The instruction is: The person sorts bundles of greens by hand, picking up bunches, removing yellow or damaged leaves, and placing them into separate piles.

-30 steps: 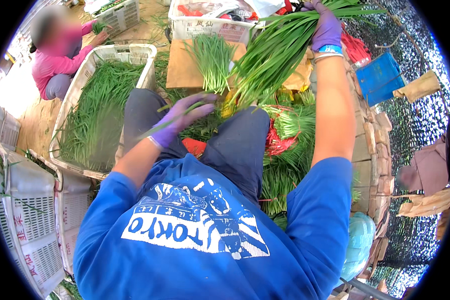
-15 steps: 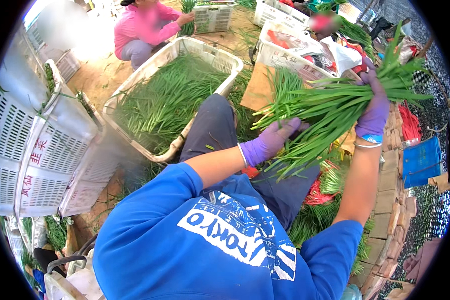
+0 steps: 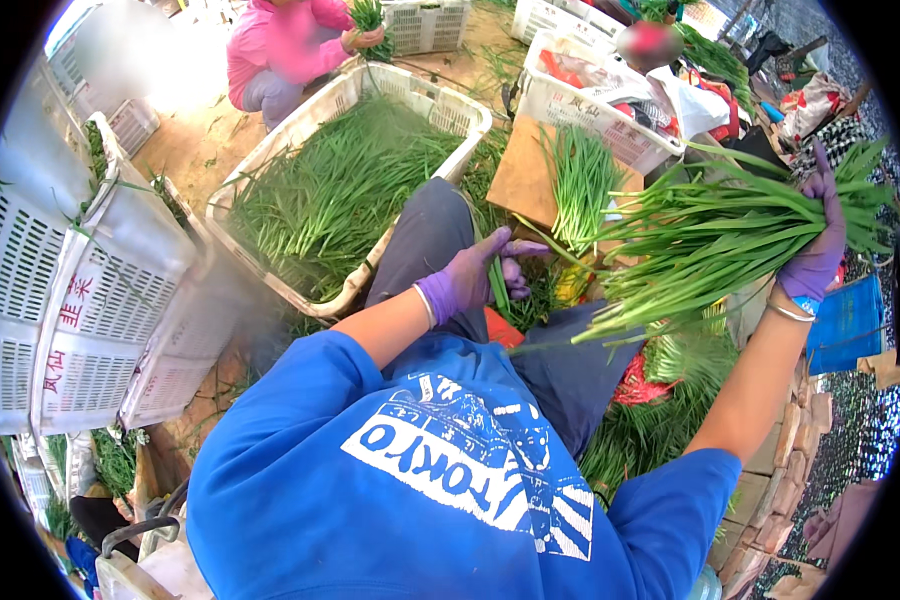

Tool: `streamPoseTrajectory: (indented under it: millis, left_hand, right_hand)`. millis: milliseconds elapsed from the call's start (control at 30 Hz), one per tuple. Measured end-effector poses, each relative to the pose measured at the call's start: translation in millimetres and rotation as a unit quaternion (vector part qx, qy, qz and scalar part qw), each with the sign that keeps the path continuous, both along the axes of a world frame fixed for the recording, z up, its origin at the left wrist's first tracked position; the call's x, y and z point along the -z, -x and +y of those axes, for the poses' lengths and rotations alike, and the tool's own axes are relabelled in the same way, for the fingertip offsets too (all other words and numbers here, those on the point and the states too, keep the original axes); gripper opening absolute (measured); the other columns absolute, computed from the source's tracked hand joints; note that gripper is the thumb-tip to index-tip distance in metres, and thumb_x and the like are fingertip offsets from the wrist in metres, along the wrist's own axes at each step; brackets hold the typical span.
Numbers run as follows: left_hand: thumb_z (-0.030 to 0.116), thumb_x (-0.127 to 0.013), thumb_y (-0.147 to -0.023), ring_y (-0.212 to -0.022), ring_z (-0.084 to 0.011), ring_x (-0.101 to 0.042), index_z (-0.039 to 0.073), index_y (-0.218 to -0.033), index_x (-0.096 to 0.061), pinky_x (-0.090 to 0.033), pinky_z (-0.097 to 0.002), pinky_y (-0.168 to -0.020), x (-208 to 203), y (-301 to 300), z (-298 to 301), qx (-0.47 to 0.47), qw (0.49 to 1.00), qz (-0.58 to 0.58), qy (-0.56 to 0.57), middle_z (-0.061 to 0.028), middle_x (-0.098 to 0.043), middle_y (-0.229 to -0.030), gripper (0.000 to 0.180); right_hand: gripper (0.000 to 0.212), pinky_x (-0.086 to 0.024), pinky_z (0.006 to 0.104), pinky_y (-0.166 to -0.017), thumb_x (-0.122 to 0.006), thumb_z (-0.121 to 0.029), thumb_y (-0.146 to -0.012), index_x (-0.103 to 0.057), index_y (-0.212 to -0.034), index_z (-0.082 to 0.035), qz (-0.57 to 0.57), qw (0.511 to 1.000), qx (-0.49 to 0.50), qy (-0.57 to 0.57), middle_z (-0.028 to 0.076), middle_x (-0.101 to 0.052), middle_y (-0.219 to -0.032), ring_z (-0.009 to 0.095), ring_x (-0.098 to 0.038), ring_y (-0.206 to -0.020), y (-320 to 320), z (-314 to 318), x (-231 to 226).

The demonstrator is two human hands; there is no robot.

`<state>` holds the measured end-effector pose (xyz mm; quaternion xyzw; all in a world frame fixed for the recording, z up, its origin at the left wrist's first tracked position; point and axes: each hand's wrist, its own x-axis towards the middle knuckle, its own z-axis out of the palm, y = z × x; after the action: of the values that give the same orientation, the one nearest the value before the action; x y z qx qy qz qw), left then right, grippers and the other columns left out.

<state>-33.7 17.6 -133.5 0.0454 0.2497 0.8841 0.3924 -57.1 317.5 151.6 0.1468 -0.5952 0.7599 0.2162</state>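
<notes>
My right hand (image 3: 815,240), in a purple glove, grips a large bunch of garlic chives (image 3: 705,245) near its leafy end. The pale cut ends fan out leftward over my right knee. My left hand (image 3: 470,275), gloved in purple too, is apart from the bunch, its index finger stretched out. Its other fingers are curled around a few loose chive blades (image 3: 498,283). Beyond my hands, a smaller pile of chives (image 3: 584,185) lies on a wooden board (image 3: 520,170). A white crate (image 3: 440,108) of loose chives stands left of my knee.
Tall white crates (image 3: 110,290) line the left side. Behind the board stands a white crate (image 3: 600,115) filled with bags. Chives in red wrapping (image 3: 648,380) sit by my right leg, beside stacked bricks (image 3: 785,450). A person in pink (image 3: 280,50) crouches at the far left, holding chives.
My right hand has carried the bunch to the right. My left hand has come out of the bunch and moved left with a few blades, uncovering the board and its pile.
</notes>
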Motion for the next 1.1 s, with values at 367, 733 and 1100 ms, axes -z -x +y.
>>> streamPoseTrajectory:
  millis: [367,733,1100]
  left_hand:
    - [0.062,-0.042,-0.077,-0.109,-0.0297,-0.046,0.01,-0.124,-0.041,-0.035,-0.0472,-0.095,36,-2,89,0.079,0.971,-0.077,-0.211,-0.0133,-0.045,-0.123,0.07]
    - [0.029,-0.053,-0.081,-0.094,-0.0212,-0.051,0.004,-0.129,-0.033,-0.046,-0.0326,-0.074,41,-9,55,0.153,0.979,0.105,0.087,-0.0115,-0.051,-0.109,0.058]
    - [0.023,-0.051,-0.085,-0.049,-0.0022,-0.045,0.0,-0.129,-0.027,-0.035,-0.0142,-0.043,22,62,-9,0.097,0.994,0.059,0.0,0.0029,-0.049,-0.065,0.055]
  right_hand:
    - [0.03,-0.039,0.0415,-0.09,-0.04,-0.028,-0.089,-0.049,-0.108,-0.006,0.202,0.973,0.074,-0.085,0.011,-0.057,-0.095,0.025,-0.054,-0.089,-53,45,93]
    - [0.036,-0.029,0.0297,-0.063,-0.039,-0.02,-0.088,-0.039,-0.123,-0.026,-0.237,0.919,0.236,-0.209,-0.002,-0.022,-0.07,0.013,-0.03,-0.065,-218,217,373]
    - [0.028,-0.026,0.0521,-0.099,-0.064,0.002,-0.071,-0.048,-0.077,-0.019,0.049,0.962,0.03,0.265,-0.003,-0.05,-0.089,0.033,-0.039,-0.115,-247,108,364]
